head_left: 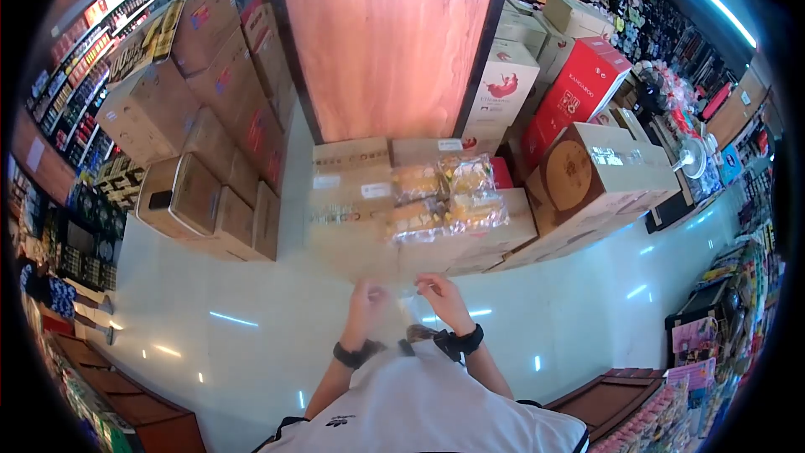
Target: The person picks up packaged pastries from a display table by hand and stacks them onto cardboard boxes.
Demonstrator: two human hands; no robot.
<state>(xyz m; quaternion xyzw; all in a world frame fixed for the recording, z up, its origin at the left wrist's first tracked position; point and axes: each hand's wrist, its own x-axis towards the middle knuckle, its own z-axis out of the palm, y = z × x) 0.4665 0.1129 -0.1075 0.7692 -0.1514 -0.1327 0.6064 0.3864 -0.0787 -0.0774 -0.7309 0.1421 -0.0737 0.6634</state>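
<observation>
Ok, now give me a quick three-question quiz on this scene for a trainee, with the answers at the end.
1. True or false: the red KANGAROO box stands to the right of the wood-grained panel.

2. Multiple choice: what do the clear-wrapped packs lie on?
A) the floor
B) cardboard boxes
C) a shelf

3. Fill in: the band on the wrist just behind the right hand is ____ in colour.

Key: 1. True. 2. B. 3. Black.
</observation>
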